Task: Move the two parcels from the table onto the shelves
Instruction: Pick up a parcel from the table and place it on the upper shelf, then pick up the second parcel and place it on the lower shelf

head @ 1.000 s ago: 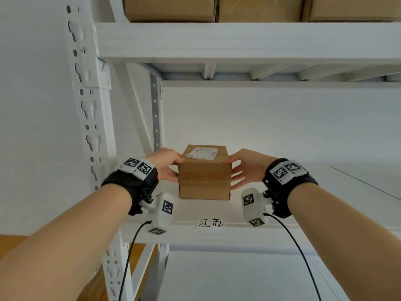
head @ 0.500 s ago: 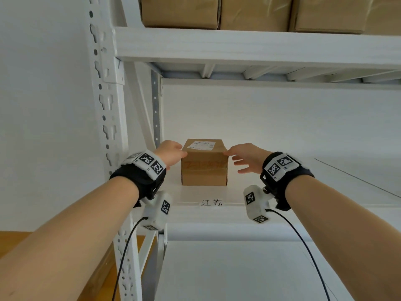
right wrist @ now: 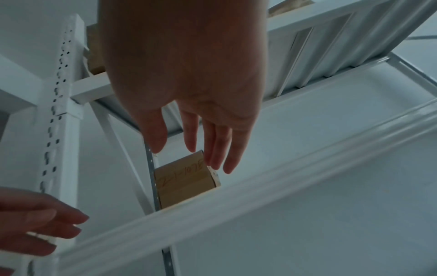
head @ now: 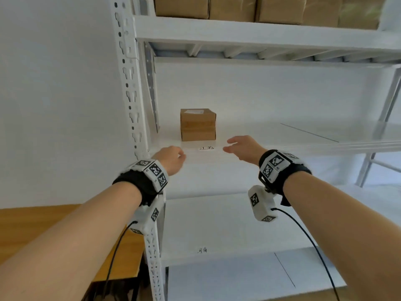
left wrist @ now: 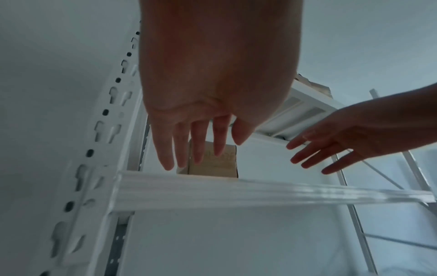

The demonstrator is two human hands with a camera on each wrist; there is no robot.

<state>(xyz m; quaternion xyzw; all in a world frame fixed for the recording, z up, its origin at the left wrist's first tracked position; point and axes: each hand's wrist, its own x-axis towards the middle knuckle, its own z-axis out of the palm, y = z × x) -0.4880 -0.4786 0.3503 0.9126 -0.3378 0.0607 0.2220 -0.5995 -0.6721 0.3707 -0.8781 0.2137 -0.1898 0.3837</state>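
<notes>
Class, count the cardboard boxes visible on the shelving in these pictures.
4: one small parcel on the middle shelf; three large boxes on the top shelf. More may be hidden beyond the frame.

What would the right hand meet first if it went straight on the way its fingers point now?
Probably the parcel on the shelf. The right hand is open and points up and to the left at the parcel's right side, with nothing between. Depth is unclear, so it might pass just beside the parcel.

Brown parcel (head: 198, 124), white shelves (head: 260, 135)
</notes>
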